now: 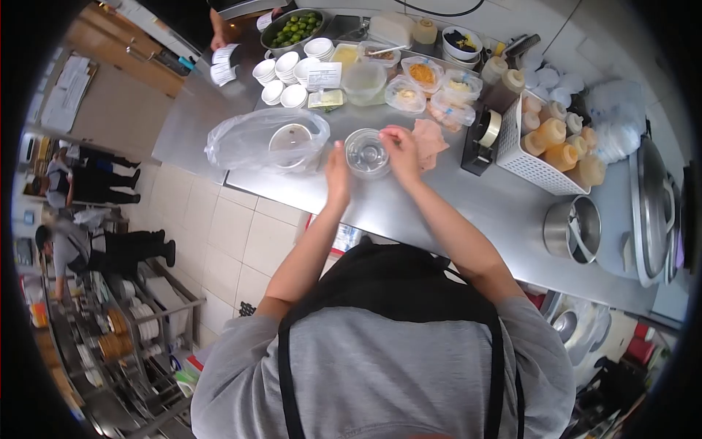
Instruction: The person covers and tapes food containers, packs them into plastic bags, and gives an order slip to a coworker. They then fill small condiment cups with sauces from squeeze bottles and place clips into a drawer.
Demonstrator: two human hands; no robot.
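Clear plastic is seen in the round container (367, 155), located between the hands by the near edge of the steel counter (468, 212). Its rim is grasped by the right hand (401, 152); whether it is gripped by the left hand (338, 174), set at its nine o'clock side, cannot be told. Farther out, a pink cloth (431, 145) is found at three o'clock, a plastic bag (232, 142) at nine, a clear tub (364, 82) at twelve.
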